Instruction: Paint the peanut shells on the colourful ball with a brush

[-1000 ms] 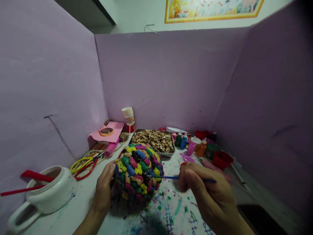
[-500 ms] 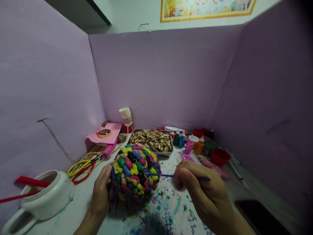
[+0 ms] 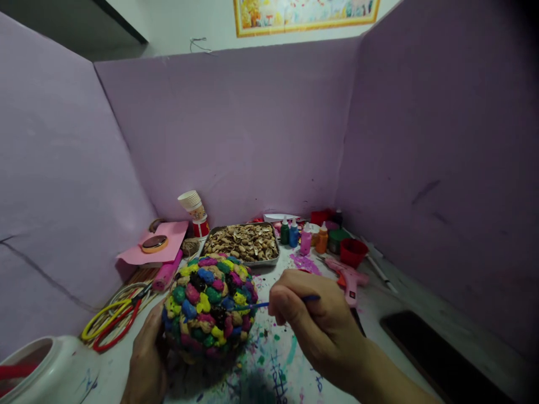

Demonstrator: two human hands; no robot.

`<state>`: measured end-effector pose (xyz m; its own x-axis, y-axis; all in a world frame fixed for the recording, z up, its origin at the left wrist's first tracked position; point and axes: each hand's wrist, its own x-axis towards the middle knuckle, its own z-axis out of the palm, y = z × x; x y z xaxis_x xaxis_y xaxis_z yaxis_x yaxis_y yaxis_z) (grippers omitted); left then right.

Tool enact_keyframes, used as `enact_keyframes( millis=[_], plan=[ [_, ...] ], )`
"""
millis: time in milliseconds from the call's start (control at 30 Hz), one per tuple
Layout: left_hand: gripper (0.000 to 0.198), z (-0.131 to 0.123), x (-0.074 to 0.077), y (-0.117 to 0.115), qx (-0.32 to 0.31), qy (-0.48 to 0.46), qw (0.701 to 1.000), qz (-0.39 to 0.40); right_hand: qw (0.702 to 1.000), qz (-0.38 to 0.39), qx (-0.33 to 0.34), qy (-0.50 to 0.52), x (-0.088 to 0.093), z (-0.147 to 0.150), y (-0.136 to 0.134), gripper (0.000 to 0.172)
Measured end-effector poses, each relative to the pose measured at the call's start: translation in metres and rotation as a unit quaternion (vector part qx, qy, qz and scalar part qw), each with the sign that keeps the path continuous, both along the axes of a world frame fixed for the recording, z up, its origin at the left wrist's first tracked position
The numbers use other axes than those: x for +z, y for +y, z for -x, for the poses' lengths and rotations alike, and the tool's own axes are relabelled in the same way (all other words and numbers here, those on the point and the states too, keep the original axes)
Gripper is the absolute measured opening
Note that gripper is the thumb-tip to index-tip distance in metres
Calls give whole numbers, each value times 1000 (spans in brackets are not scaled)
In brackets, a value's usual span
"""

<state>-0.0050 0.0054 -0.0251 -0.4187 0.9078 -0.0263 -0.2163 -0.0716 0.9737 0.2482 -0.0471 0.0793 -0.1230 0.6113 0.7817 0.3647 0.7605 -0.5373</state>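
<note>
A ball covered in painted shells [image 3: 209,306], in green, blue, yellow, pink and black, rests on the paint-spattered table [image 3: 290,365]. My left hand [image 3: 147,359] cups its left side, fingers pressed against it. My right hand [image 3: 314,328] pinches a thin blue paintbrush [image 3: 269,304], and the brush tip touches the ball's right side.
A metal tray of plain shells [image 3: 244,242] stands behind the ball. Small paint bottles [image 3: 304,238], a red cup [image 3: 352,252] and a pink glue gun [image 3: 347,278] lie to the right. Scissors [image 3: 112,317] and a white pot [image 3: 46,373] are at left, a dark phone [image 3: 438,359] at right. Purple partition walls enclose the desk.
The view has swung to the right and a little down, so everything sits further left in the frame. Both hands keep their hold; the brush stays at the ball's right side.
</note>
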Motion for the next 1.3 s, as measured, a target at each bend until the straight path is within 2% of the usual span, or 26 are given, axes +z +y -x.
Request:
enact_keyframes(
  millis=[300, 467, 633, 833, 967, 1300],
  plan=[
    [47, -7, 10, -2, 0, -85, 995, 41, 1000, -5, 27, 15, 2, -1, -2, 36],
    [46, -10, 14, -4, -5, -137, 989, 57, 999, -16, 30, 3, 1, 1, -3, 39],
    [42, -13, 17, -4, 27, -140, 989, 49, 1000, -9, 8, 10, 0, 0, -2, 40],
    [37, -14, 20, -5, 41, -150, 986, 55, 999, -14, 30, 14, 0, 0, 0, 38],
    [35, -15, 19, -3, 34, -152, 987, 51, 1000, -8, 11, 13, -1, -1, 1, 39],
    [31, -15, 21, -4, 34, -157, 986, 52, 1000, -20, 15, 6, 0, 0, 1, 38]
  ],
)
